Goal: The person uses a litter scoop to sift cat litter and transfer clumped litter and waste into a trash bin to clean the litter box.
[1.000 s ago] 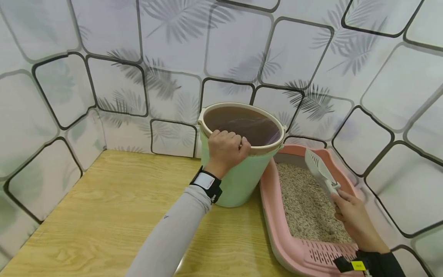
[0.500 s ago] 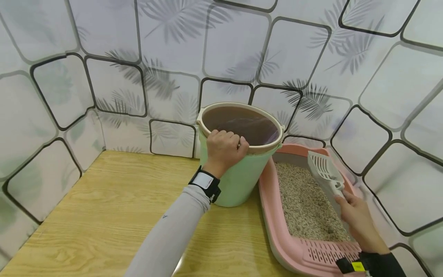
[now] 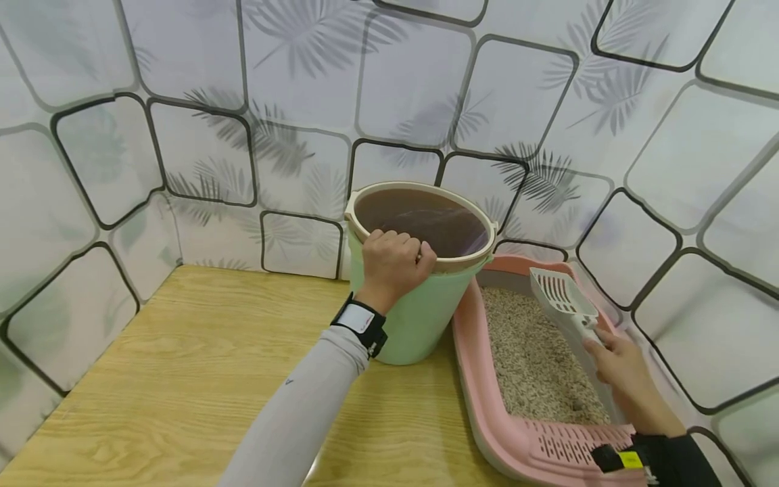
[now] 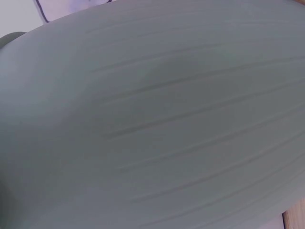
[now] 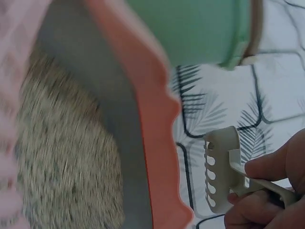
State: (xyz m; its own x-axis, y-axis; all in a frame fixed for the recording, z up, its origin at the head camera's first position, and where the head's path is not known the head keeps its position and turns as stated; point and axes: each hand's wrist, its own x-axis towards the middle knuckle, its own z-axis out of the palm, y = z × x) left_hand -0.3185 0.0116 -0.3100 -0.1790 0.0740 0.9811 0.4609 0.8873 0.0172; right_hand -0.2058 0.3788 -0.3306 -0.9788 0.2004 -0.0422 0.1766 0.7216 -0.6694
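Well, I am working from far off and taking the green bucket (image 3: 420, 318) as my landmark. It is standing on the wood-grain table (image 3: 213, 358), and at its near side the left hand (image 3: 392, 265) is gripping the cream rim (image 3: 459, 262); those fingers are curling over it side by side, and their tips are staying out of my sight. Right of the bucket, the pink tray (image 3: 481, 365) is sitting just beside it and holding tan granules (image 3: 529, 372); whether bucket and tray are touching, I cannot tell. Farther right of the bucket, over that tray, the right hand (image 3: 627, 375) is pinching the pale slotted scoop (image 3: 564, 297) by its handle between thumb and fingers. Beyond the bucket, patterned wall covering (image 3: 292, 169) is rising. My left wrist view is mostly showing a grey ribbed surface (image 4: 181, 124) that I cannot identify.
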